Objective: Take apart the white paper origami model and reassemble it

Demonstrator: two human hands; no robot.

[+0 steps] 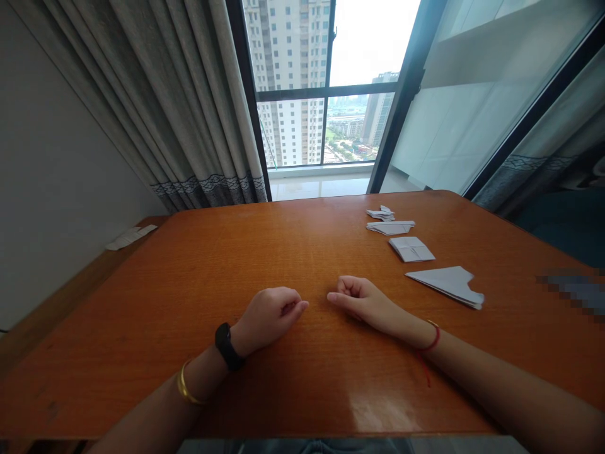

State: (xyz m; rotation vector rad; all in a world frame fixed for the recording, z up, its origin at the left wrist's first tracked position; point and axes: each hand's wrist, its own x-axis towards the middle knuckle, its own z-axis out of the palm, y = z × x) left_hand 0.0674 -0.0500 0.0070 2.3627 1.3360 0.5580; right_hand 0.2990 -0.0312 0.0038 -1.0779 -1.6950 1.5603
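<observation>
My left hand [271, 316] rests on the wooden table [227, 252] near the middle, its fingers curled into a loose fist with nothing visible in them. To its right, a short gap away, my right hand [360, 300] also lies curled on the tabletop, with nothing visible in it. Beyond my right hand, folded white papers form a row: a pointed piece [447, 284] nearest, then a squarish packet [411, 249], a long narrow piece [391, 227] and a small crumpled-looking one [380, 214] farthest off. Neither hand touches them.
White paper strips [131, 237] lie on a ledge at the far left. Grey curtains [189, 94] hang behind the table's left side, beside a window [326, 92]. A blurred, pixelated patch [576, 293] covers something at the right edge.
</observation>
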